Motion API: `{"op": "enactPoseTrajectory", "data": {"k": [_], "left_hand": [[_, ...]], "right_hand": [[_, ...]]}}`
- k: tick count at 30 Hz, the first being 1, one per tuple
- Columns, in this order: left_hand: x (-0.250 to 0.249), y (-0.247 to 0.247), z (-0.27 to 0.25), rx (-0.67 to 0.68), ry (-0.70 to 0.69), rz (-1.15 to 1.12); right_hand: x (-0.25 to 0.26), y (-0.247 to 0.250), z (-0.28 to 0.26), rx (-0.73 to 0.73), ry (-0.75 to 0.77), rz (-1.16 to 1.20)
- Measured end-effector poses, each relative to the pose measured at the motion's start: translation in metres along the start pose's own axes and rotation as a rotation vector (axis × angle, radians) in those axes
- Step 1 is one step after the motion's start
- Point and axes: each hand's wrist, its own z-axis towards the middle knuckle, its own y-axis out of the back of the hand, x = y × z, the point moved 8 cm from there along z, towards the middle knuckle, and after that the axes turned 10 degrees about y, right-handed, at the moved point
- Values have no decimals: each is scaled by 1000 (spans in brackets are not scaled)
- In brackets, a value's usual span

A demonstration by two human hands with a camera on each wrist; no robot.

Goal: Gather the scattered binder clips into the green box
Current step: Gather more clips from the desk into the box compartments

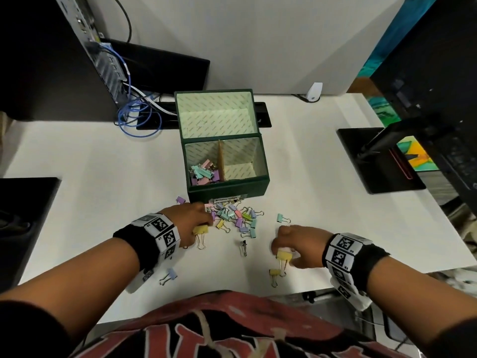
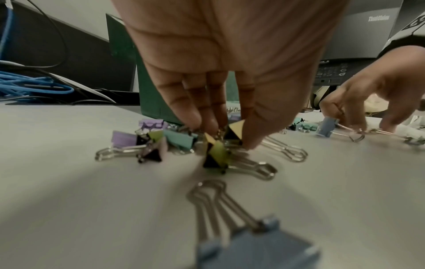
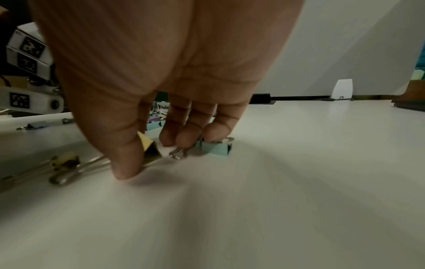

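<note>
Blue cables [image 1: 139,117] coil beside a black computer tower [image 1: 51,55]; a monitor base [image 1: 379,161] stands on the white desk [image 1: 103,164]

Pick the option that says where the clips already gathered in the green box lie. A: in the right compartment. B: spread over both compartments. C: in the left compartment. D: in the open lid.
C: in the head view the gathered clips lie left of the divider of the green box, while the right compartment and the open lid show only bare lining.
</note>
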Motion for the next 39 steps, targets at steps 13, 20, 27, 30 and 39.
{"op": "enactPoseTrajectory", "data": {"k": [13,20,27,30,39], "left_hand": [[3,4,-6,-100,-25,-40],[20,6,-14,-126,20,-175],[41,60,-32,-331,70,-589],[51,90,-33,-477,83,-718],[53,122,-19,-584,88,-945]], "right_hand": [[-26,82,4,-410,-118,322],[4,151,34,-652,-31,587],[38,185,69,-691,49,649],[34,176,68,-685,35,639],[-8,120,29,-514,-86,465]]}}
